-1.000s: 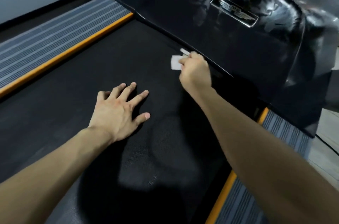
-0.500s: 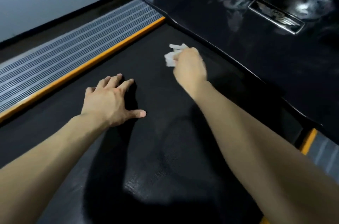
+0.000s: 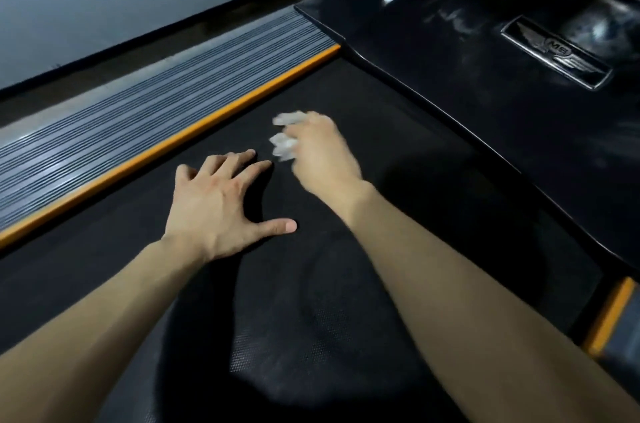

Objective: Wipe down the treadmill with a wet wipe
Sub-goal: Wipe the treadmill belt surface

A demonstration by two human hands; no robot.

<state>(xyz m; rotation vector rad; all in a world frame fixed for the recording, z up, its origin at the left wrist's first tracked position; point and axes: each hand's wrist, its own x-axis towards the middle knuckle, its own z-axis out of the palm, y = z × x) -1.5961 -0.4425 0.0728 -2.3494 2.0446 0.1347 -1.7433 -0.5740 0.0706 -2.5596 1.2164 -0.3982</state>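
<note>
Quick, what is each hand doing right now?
Left hand: open, flat on the black textured treadmill belt.
Right hand: holding a crumpled white wet wipe.

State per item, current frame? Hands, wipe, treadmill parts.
Left hand: open, flat on the black textured treadmill belt, fingers spread.
Right hand: curled round the crumpled white wet wipe, blurred.
Wipe: bunched in the right hand's grip; belt contact unclear.
Belt: left hand resting on it.
Glossy black motor cover: untouched by either hand.
Ribbed grey side rail: untouched.

The crumpled white wet wipe (image 3: 283,144) shows blurred over the treadmill belt (image 3: 398,159).
</note>
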